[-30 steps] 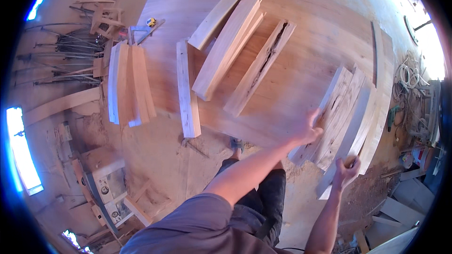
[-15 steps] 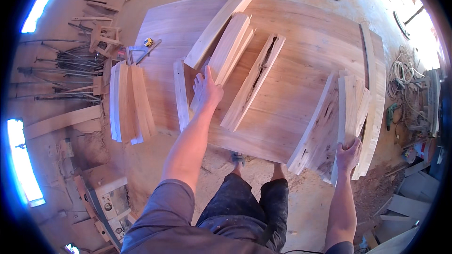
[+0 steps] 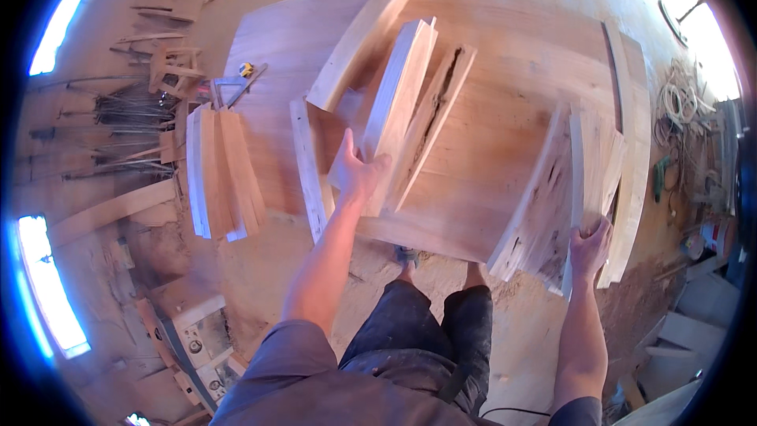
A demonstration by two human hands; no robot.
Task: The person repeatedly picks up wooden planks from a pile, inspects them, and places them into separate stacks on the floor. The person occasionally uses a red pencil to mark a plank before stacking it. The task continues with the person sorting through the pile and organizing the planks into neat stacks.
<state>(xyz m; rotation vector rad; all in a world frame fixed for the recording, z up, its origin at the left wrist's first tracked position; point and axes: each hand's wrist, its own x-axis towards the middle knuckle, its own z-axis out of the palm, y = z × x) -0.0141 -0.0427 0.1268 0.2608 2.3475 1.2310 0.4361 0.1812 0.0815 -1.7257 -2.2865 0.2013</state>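
Observation:
My left hand (image 3: 359, 175) presses against the left side of a stack of pale wooden boards (image 3: 400, 83), its thumb across their top and its index finger stretched out. The stack leans slantwise, partly covering a board with a dark crack (image 3: 441, 102). Over on the right, my right hand (image 3: 591, 246) is closed round the near end of a wooden board (image 3: 587, 166) in another pile. Its fingertips are partly hidden. Another long board (image 3: 367, 39) lies beyond my left hand, and a narrow board (image 3: 310, 166) is just left of it.
All this lies on a broad wooden panel (image 3: 505, 71). Several boards (image 3: 225, 166) stand at its left edge, near a square (image 3: 236, 91) and tape measure (image 3: 246, 70). Metal clamps (image 3: 126, 118) lie further left; a coiled hose (image 3: 680, 110) and green drill (image 3: 661, 177) are right.
The stack by my left hand has shifted right and turned more upright, now overlapping the cracked board. My left hand has moved right with it. My right hand keeps its hold.

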